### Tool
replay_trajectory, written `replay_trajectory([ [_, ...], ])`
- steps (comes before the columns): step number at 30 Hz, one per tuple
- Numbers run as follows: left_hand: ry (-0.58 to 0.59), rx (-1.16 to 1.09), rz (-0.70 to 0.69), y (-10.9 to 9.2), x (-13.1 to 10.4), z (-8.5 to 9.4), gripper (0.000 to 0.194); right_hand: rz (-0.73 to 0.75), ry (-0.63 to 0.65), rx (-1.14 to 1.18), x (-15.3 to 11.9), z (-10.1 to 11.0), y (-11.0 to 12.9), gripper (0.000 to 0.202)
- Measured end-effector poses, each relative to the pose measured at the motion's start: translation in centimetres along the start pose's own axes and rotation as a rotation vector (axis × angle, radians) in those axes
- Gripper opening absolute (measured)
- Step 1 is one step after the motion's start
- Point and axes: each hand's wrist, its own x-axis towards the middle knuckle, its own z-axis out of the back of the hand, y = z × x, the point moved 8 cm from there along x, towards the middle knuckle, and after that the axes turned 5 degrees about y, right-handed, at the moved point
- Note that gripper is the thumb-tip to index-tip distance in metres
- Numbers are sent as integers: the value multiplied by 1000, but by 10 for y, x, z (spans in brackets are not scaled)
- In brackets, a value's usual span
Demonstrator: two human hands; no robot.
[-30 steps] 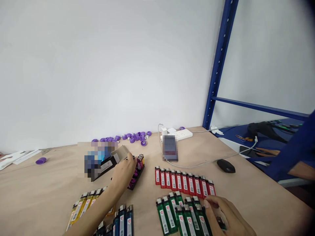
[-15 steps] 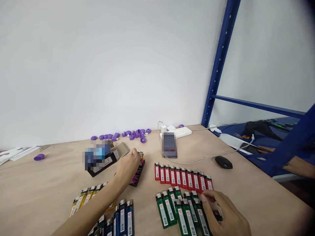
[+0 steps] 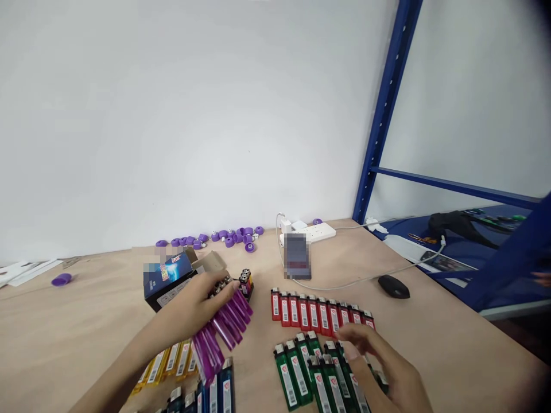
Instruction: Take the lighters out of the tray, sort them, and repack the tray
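Observation:
My left hand (image 3: 200, 301) is closed around a bunch of purple lighters (image 3: 221, 327), their metal tops under my fingers and their clear bodies fanning down to the right. Just beyond it stands a dark tray (image 3: 251, 291) with a few lighters (image 3: 245, 278) upright at its far end. My right hand (image 3: 383, 367) curves beside and partly over green lighters (image 3: 290, 370), thumb and forefinger apart; its other fingers are partly hidden. Red lighters (image 3: 314, 312) lie in a row beyond it. Yellow lighters (image 3: 172, 358) and blue lighters (image 3: 226, 387) lie below my left hand and forearm.
A blue and black box (image 3: 167, 278) with a raised flap lies behind my left hand. Purple caps (image 3: 239, 235) line the wall. A phone (image 3: 297, 255), power strip (image 3: 318, 232), white cable (image 3: 336, 285) and black mouse (image 3: 394, 287) occupy the right side. Blue rack post (image 3: 383, 115) stands behind.
My left hand has lifted a bunch of purple lighters out of the tray and brought them left and nearer. My right thumb and forefinger have parted slightly.

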Motion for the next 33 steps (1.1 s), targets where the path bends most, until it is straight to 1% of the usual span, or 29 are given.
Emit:
replay_trajectory([
  [1,15,-88,-19,-4,-4,-2,45,-46,80,109,3,-11,8,39],
  [2,38,-175,-31,-8,-7,-5,43,-83,177,220,6,-24,18,42],
  [3,71,-253,-46,-15,-10,-11,40,-113,247,337,8,-36,28,47],
  [5,157,-355,-112,-33,-11,-25,39,-172,456,578,10,-68,45,56],
  [7,236,-392,-211,-55,-11,-39,39,-196,655,777,6,-97,58,63],
  [9,262,-336,-274,-70,-9,-50,38,-233,774,907,1,-117,60,75],
  [12,244,-138,-254,-77,-3,-67,40,-383,839,1001,-11,-138,45,90],
  [14,235,-64,-224,-78,0,-76,43,-454,858,1032,-18,-148,35,89],
  [16,224,-28,-187,-78,3,-83,47,-456,821,1058,-19,-154,30,84],
  [18,212,10,-157,-80,5,-87,50,-439,750,1088,-15,-156,26,81],
  [20,198,41,-148,-84,8,-90,51,-425,675,1079,-10,-154,22,78],
  [22,185,58,-158,-90,13,-91,51,-432,602,975,-5,-146,12,72],
  [24,172,63,-185,-99,21,-93,53,-441,526,845,1,-131,1,62],
  [26,163,63,-241,-115,32,-96,53,-441,461,777,6,-111,-10,58],
  [27,163,63,-281,-126,39,-99,53,-432,429,762,10,-99,-16,58],
  [29,173,67,-371,-153,55,-109,53,-424,322,706,15,-69,-31,56],
  [30,184,67,-423,-169,64,-115,51,-425,258,657,17,-50,-40,51],
  [31,196,64,-481,-187,72,-123,45,-424,199,608,18,-31,-49,46],
  [33,220,62,-566,-225,87,-139,35,-403,85,552,17,10,-69,44],
])
